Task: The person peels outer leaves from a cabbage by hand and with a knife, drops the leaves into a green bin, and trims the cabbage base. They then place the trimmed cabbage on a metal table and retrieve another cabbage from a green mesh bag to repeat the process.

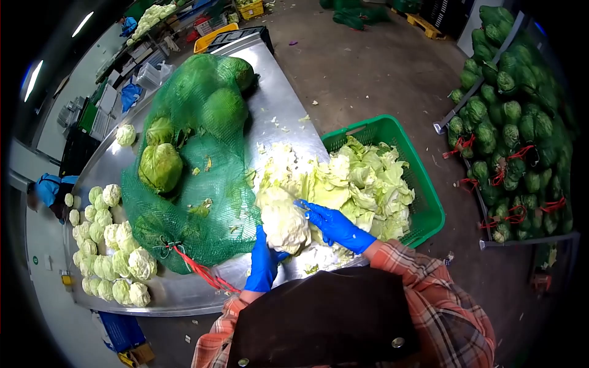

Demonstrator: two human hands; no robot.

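You cup a pale, trimmed cabbage [285, 227] in your blue-gloved left hand [262, 264] over the steel table [276, 86], near a green crate [431, 214] of leaves [371, 193], your right hand [338, 229] curled at its side, its grip impossible to tell

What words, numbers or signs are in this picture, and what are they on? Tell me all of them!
There are none I can read.
Small green mark on the white wall: too small to tell whether it says anything.
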